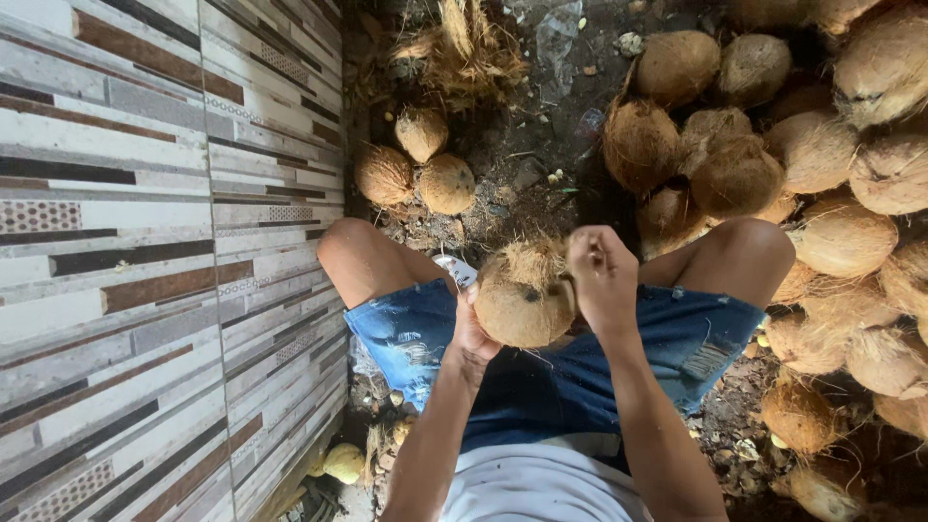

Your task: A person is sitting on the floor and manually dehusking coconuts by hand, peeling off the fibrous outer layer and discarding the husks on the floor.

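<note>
Between our knees, above the lap of the denim shorts (667, 338), sits the coconut (522, 300), and everything else we place from it. Our left hand (471, 333) cups it from below and the near side, fingers wrapped on the shell, so it stays steady and turned with its tufted end away from us. Our right hand (601, 275) is closed in a fist just right of the coconut, pinching what looks like a strip of fibre at its edge; we cannot tell whether it grips anything more. Right of the coconut rises a big pile (831, 193) of husked nuts, within easy reach. Beyond it, three nuts (420, 164) lie apart on the dirt. Left of it stands a tiled wall (145, 242).
</note>
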